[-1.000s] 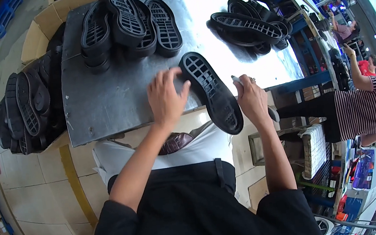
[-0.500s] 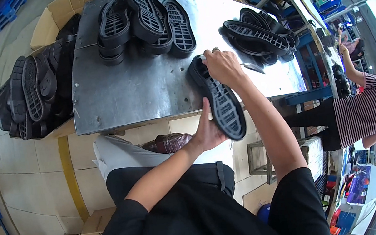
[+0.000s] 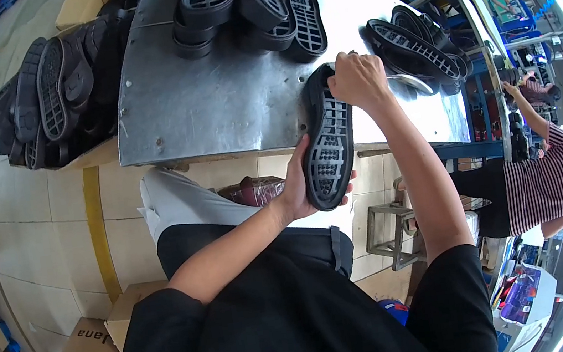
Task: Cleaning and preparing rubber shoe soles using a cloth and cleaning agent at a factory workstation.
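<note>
Head view: right hand fingers clenched over the top end of a black shoe sole, left hand fingers wrapped under its lower end from the left. Sole tread-up, upper part over the front edge of the metal table, lower part hanging off it. Pile of black soles at the table's far side, another pile just right of the right hand. More soles in a cardboard box left of the table. Person in striped shirt far right
</note>
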{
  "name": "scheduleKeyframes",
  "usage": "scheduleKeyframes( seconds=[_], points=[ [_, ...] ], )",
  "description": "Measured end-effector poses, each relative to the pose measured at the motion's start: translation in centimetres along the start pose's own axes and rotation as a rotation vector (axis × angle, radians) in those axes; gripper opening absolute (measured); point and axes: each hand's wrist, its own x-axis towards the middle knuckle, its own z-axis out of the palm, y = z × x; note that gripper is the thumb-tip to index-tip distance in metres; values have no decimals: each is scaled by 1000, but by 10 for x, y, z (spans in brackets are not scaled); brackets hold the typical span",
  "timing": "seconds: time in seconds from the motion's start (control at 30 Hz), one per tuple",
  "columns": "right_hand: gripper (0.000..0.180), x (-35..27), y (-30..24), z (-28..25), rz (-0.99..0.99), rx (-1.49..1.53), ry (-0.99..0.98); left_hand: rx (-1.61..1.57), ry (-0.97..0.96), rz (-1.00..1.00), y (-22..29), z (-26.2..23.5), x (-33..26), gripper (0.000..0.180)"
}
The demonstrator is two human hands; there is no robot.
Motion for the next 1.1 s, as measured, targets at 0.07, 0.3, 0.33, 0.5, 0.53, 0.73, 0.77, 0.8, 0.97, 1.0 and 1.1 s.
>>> scheduleKeyframes(
  seconds=[0.07, 0.3, 0.33, 0.5, 0.53, 0.73, 0.77, 0.8, 0.97, 1.0, 1.1],
  points=[
    [22, 2, -9, -7, 7, -22, -37, -2, -15, -20, 3, -2, -2, 77],
    [13, 2, -11, -8, -84, -107, -19, 30, 22, -75, 11, -7, -3, 79],
    [12, 0, -9, -8, -127, -134, 22, 25, -12, -98, 12, -8, -4, 79],
    [19, 1, -8, -12, -176, -142, -96, 12, -45, -121, 15, -11, -4, 80],
    [17, 0, -8, -12, -211, -158, -93, 8, -44, -121, 16, -14, -4, 80],
    [5, -8, -8, 0, -276, -228, 80, 16, -23, -187, 19, -19, -2, 80],
    [3, -11, -10, 0, -279, -246, 105, 15, -20, -190, 19, -20, -3, 80],
    [3, -15, -13, 1, -277, -244, 102, 17, -27, -188, 19, -20, -3, 81],
    [2, -38, -25, 4, -264, -231, 176, -4, 5, -189, 21, -18, -4, 80],
    [3, -42, -26, 5, -270, -230, 204, -4, 6, -194, 21, -18, -4, 80],
    [2, -51, -30, 7, -254, -210, 226, 18, 3, -178, 21, -18, -4, 80]
  ],
)
